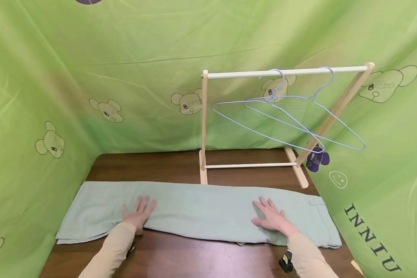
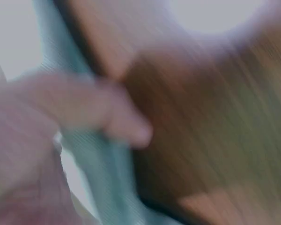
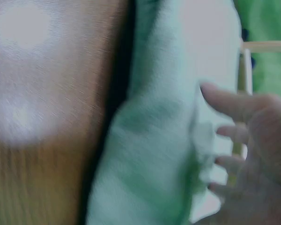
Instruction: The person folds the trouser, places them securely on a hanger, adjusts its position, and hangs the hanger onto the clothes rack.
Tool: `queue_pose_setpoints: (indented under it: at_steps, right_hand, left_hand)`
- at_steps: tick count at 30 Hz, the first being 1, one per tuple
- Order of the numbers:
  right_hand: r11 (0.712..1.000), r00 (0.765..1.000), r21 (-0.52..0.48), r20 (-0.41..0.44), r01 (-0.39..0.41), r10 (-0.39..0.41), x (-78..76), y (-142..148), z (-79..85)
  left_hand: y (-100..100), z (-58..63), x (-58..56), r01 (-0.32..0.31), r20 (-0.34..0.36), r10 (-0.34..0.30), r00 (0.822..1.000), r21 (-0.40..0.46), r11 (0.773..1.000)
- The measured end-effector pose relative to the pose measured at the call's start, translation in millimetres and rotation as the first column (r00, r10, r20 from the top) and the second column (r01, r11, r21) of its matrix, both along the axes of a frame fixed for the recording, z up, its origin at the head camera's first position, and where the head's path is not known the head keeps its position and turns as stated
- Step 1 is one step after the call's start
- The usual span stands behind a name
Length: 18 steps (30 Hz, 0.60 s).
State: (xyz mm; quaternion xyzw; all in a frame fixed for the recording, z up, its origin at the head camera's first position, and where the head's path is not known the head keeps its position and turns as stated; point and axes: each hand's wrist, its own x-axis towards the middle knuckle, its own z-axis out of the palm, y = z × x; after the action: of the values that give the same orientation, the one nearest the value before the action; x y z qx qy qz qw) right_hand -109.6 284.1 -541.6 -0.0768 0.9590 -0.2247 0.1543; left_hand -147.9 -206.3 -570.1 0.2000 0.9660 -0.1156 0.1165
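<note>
We have a pale green folded cloth garment [image 1: 208, 208] stretched across a brown wooden table [image 1: 180, 255], from near its left edge to its right edge. Our left hand [image 1: 138, 216] lies on the garment's left part, fingers spread and grasping nothing, and our right hand [image 1: 271, 217], splayed and free of any grip, is over its right part. Toward the table's back right corner we see a pale wooden rack [image 1: 204, 123] carrying two thin lavender triangular hangers [image 1: 272, 99], and past the back edge a green printed cloth backdrop [image 1: 149, 85].
</note>
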Motion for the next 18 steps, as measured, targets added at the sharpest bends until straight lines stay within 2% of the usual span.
queue_pose_setpoints:
  at_steps: [1, 2, 3, 5, 7, 10, 14, 16, 18]
  right_hand:
    - [0.999, 0.999, -0.023, -0.029, -0.033, 0.032, 2.8, 1, 2.3]
    - [0.996, 0.995, -0.044, -0.061, -0.076, 0.073, 5.3, 3, 4.2]
    - [0.991, 0.988, -0.054, -0.095, -0.126, 0.121, 7.5, 4, 5.8]
    - [0.975, 0.966, -0.049, -0.155, -0.215, 0.205, 11.4, 4, 6.2]
    - [0.960, 0.948, -0.034, -0.174, -0.277, 0.267, 14.5, 0, 4.6]
    - [0.943, 0.926, -0.004, -0.189, -0.334, 0.327, 17.5, -10, -1.5]
    - [0.906, 0.877, -0.033, -0.270, -0.422, 0.399, 15.0, -17, -7.0]
    - [0.895, 0.871, -0.076, -0.280, -0.439, 0.404, 11.2, -16, -6.9]
    - [0.898, 0.885, -0.118, -0.264, -0.424, 0.383, 7.5, -13, -5.7]
  left_hand:
    - [11, 4.8, 2.7, -0.011, 0.092, -0.007, 0.996, 0.188, 0.982]
    - [22, 6.9, 4.2, 0.018, 0.126, -0.058, 0.990, 0.296, 0.955]
    - [34, 8.6, 5.0, 0.066, 0.131, -0.115, 0.985, 0.331, 0.941]
    - [57, 7.3, 5.2, 0.200, 0.066, -0.236, 0.969, 0.347, 0.916]
    - [78, 5.3, 5.4, 0.314, -0.011, -0.329, 0.944, 0.336, 0.888]
    - [102, 0.4, 5.9, 0.424, -0.075, -0.423, 0.903, 0.305, 0.853]
    - [122, -2.3, 7.0, 0.532, -0.140, -0.516, 0.845, 0.322, 0.783]
    - [128, -2.1, 6.9, 0.578, -0.216, -0.536, 0.816, 0.326, 0.748]
    - [133, -2.8, 6.0, 0.614, -0.314, -0.531, 0.787, 0.311, 0.725]
